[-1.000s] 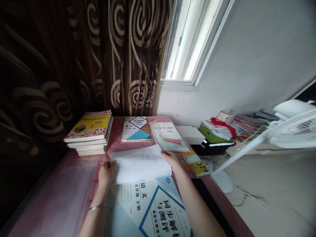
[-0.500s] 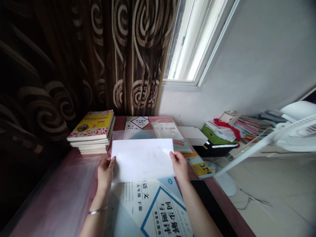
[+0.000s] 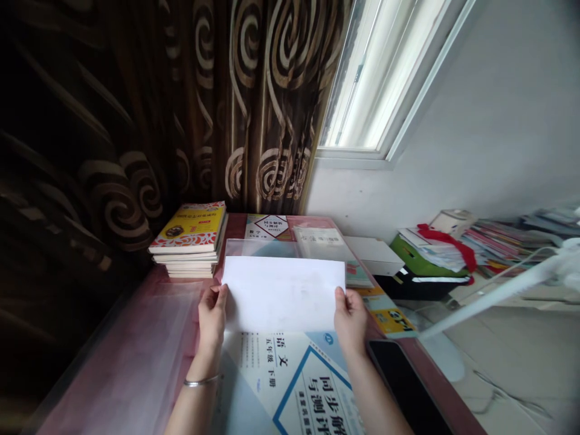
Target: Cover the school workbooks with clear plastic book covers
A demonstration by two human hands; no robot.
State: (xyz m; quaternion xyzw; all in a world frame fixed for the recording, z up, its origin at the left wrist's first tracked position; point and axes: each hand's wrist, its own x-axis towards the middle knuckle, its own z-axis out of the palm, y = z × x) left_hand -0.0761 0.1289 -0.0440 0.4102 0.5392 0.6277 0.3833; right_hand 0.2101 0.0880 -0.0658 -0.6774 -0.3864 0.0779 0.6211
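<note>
A blank white sheet of paper is stretched between my two hands, above a large blue-and-white workbook with Chinese print. My left hand pinches its left edge, thumb on top. At the opposite edge, my right hand grips the paper in the same way. Just beyond the paper shows the edge of a clear plastic sheet. More translucent plastic lies on the table to the left of my left hand. A black phone-like slab rests to the right of my right forearm.
A stack of books stands at the back left of the reddish table. Further books lie at the back and right. Beyond the right edge are a white box, a green-and-black bin and a white fan pole.
The whole scene has shifted right in the view as the camera turned left. Both hands keep their hold on the paper, which stays over the workbook.
</note>
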